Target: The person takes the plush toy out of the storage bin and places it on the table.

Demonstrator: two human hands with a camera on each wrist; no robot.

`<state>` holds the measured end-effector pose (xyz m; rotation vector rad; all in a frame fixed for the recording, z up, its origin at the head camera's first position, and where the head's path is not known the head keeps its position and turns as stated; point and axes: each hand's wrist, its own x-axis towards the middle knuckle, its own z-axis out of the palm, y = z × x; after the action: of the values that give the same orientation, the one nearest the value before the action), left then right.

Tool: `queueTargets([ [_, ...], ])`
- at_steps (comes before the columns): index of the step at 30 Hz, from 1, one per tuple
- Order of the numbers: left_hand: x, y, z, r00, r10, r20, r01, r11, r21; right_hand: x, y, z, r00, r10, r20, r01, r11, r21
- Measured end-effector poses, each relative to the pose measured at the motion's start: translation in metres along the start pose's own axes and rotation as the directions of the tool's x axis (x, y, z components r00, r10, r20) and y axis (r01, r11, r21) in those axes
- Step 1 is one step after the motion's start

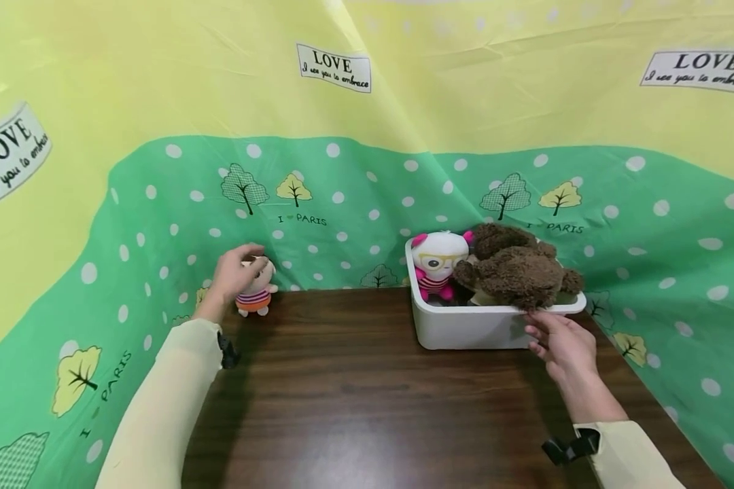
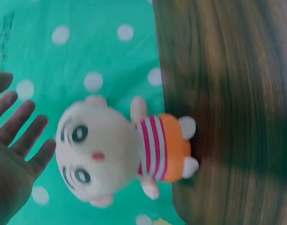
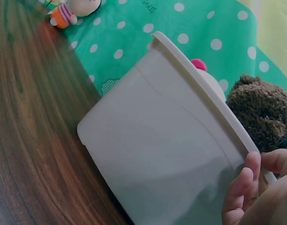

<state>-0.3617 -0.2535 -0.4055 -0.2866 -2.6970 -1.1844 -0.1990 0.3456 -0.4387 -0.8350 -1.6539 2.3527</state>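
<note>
A plush doll (image 1: 254, 301) with a big pale head, striped top and orange shorts sits against the cloth at the back left. My left hand (image 1: 234, 275) is at the doll's head, and in the left wrist view its fingers (image 2: 26, 126) are spread beside the top of the head. At the right, my right hand (image 1: 565, 348) pinches the front rim of a white bin (image 1: 465, 331), thumb over the edge and fingers outside. Inside the bin are a brown fluffy plush (image 1: 514, 275) and a white plush (image 1: 438, 255) with pink ears and yellow glasses.
The dark wooden table (image 1: 342, 394) carries the bin and the doll. A green and yellow cloth (image 1: 355, 183) with dots and printed trees hangs behind the table and along both sides.
</note>
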Motion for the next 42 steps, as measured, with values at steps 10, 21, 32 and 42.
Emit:
queueTargets([
  [10, 0.018, 0.072, 0.067, 0.939, 0.150, 0.309, -0.173, 0.984, 0.049, 0.000, -0.002, -0.012, 0.996, -0.006, 0.086, 0.002, 0.999, 0.049],
  [21, 0.045, 0.166, 0.152, 0.892, 0.260, 0.370, -0.245, 0.965, -0.090, 0.004, -0.003, -0.016, 0.997, -0.006, 0.075, 0.004, 1.000, 0.026],
  [32, 0.069, 0.213, 0.194, 0.918, 0.183, 0.353, -0.167, 0.983, -0.078, 0.003, -0.001, -0.008, 0.999, 0.009, 0.034, -0.009, 1.000, 0.003],
  [42, 0.072, 0.221, 0.219, 0.938, 0.135, 0.319, -0.154, 0.987, 0.037, 0.001, 0.000, -0.001, 1.000, -0.026, -0.008, 0.025, 0.999, -0.046],
])
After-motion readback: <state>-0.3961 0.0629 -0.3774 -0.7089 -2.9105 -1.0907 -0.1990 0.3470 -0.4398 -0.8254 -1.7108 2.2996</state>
